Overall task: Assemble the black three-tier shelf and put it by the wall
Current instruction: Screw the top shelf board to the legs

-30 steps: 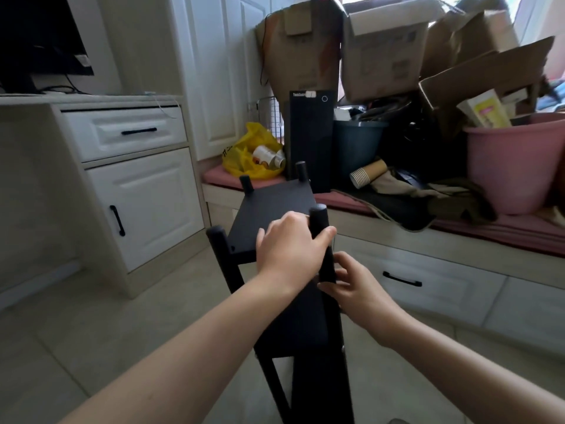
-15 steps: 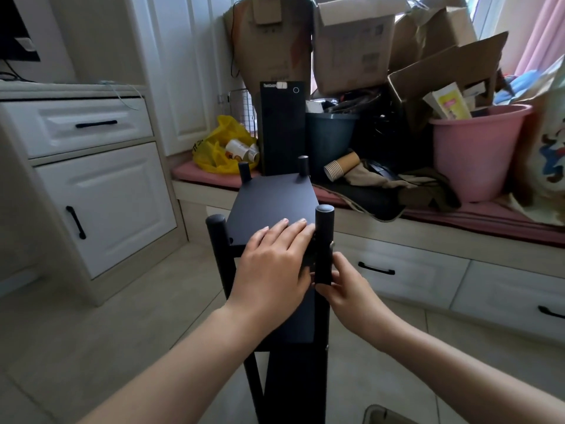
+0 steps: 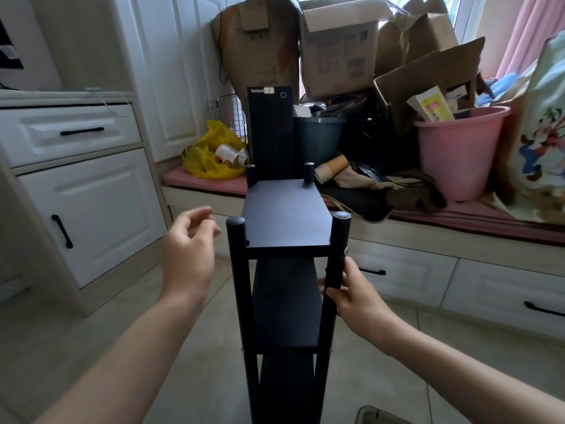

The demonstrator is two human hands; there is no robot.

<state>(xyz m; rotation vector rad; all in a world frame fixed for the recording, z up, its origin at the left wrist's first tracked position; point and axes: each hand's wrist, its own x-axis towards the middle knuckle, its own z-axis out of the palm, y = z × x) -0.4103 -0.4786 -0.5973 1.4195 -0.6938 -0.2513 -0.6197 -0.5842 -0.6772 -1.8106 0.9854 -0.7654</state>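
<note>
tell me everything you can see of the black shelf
The black three-tier shelf stands upright on the tiled floor, in front of the window seat. It looks matte, like painted wood or board: three flat rectangular tiers held between four round posts, whose rounded tops stick up above the top tier. Small pale fittings show at some joints. The right hand grips the near right post just below the top tier; the left hand hovers beside the near left post, not touching.
</note>
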